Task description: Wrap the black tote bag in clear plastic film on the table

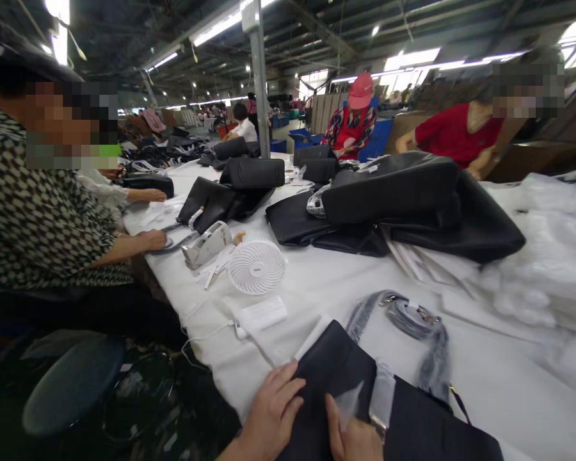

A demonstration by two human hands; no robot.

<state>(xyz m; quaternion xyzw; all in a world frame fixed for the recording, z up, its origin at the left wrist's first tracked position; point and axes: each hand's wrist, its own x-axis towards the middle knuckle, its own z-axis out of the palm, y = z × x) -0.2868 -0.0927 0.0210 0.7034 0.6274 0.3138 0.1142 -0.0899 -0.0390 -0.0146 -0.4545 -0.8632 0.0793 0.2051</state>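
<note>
A black leather bag (413, 429) lies flat at the near edge of the white table (326, 282). My left hand (271, 413) rests palm down on the bag's left corner, fingers apart. My right hand (352, 435) pinches a small clear film piece (349, 402) against the bag, beside a wrapped metal fitting (381, 400). The bag's plastic-wrapped grey strap (413, 320) with metal clasps loops just beyond it.
A small white fan (256, 266), a tape dispenser (206, 244) and a white charger with cable (262, 314) lie ahead to the left. Stacked black bags (393, 198) fill the table's middle. White wrapping paper (547, 269) piles at right. A seated person (43, 211) works at left; others sit farther off.
</note>
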